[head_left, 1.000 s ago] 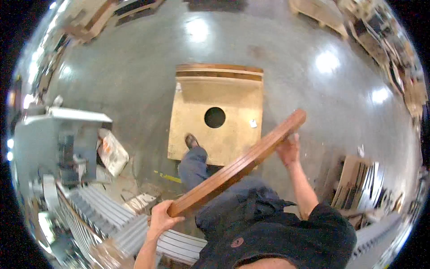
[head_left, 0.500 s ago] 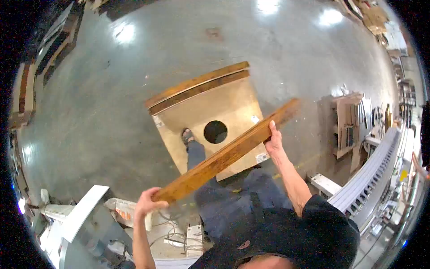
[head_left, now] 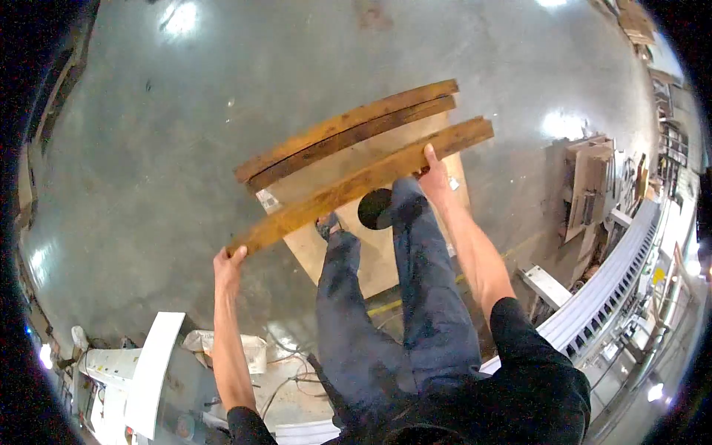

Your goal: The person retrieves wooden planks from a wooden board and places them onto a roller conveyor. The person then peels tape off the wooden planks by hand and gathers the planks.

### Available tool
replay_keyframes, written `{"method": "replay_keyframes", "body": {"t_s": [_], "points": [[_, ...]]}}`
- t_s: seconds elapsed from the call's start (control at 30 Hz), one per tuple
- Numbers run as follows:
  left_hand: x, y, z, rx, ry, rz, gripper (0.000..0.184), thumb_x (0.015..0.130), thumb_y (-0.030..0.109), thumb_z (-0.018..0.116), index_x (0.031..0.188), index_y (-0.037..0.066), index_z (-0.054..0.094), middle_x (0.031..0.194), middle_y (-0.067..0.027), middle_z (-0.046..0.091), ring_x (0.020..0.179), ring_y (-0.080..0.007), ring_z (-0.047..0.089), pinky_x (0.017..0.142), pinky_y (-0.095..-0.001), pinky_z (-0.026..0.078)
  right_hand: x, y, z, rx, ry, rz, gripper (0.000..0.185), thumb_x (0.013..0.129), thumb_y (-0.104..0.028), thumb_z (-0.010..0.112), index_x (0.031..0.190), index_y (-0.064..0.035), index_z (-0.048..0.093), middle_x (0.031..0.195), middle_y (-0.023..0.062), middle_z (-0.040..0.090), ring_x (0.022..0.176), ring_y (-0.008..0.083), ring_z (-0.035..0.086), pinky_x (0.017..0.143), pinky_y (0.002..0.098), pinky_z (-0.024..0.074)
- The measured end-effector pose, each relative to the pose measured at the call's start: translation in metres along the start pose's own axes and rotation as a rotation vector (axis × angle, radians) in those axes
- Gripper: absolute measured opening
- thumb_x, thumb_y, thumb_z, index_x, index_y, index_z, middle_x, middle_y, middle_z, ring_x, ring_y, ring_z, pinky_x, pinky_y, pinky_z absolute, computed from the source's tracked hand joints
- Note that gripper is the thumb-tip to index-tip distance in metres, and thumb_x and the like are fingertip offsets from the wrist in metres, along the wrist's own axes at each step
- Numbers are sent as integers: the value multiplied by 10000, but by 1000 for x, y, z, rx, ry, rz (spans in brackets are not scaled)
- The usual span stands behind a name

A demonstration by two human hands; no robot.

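Two hands hold a long wooden board (head_left: 360, 183) aslant above a pallet-like panel (head_left: 380, 256).
The left hand (head_left: 228, 265) pinches the board's near left end, thumb on top; the right hand (head_left: 436, 176) clasps it short of the far right end, thumb across the upper face, though the fingers beneath are mostly hidden. The board crosses in front of the panel, on the near side of two wooden strips (head_left: 345, 127) lying along the panel's far edge, and runs roughly in line with them. The step in hand looks like positioning the board; the next move seems to call for both ends kept level and clear of the knees. Pale labels sit at the panel's left (head_left: 267, 198) and right edges; their print is too small to read.
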State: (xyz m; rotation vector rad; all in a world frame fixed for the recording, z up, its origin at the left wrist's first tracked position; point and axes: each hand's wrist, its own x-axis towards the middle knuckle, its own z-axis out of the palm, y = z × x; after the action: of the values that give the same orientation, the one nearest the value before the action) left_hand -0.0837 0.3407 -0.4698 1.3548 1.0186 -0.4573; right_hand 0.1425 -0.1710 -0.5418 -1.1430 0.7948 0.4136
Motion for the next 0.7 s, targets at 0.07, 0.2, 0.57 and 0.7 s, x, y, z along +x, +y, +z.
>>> {"method": "replay_keyframes", "body": {"t_s": [0.07,0.2,0.57,0.7], "points": [[49,0,9,-5,-34,17,475,848,231,781,1218,-28,633,1133,-75,664,1031,-187,575,953,-334,428,29,-7,4,37,-68,66,577,941,-430,677,1350,-63,501,1249,85,602,1132,260,565,943,460,476],[123,-14,18,115,6,-104,496,865,258,770,1248,-21,621,1169,-68,667,1076,-189,580,971,-333,424,115,35,-2,-3,-6,43,611,937,-406,688,1390,-64,461,1305,98,562,1196,284,530,1050,467,435],[204,-38,27,102,21,-111,541,842,292,791,1261,-4,620,1114,-25,667,1007,-135,558,919,-306,421,167,31,-14,-277,-52,104,642,918,-415,708,1362,-16,472,1328,147,555,1184,277,570,1003,457,492],[212,-51,27,-70,15,-13,548,843,233,785,1295,-9,591,1173,-43,668,1094,-161,575,1001,-340,414,172,16,-15,-406,-96,221,583,955,-395,666,1342,2,483,1272,173,578,1112,278,614,919,417,543]]}}
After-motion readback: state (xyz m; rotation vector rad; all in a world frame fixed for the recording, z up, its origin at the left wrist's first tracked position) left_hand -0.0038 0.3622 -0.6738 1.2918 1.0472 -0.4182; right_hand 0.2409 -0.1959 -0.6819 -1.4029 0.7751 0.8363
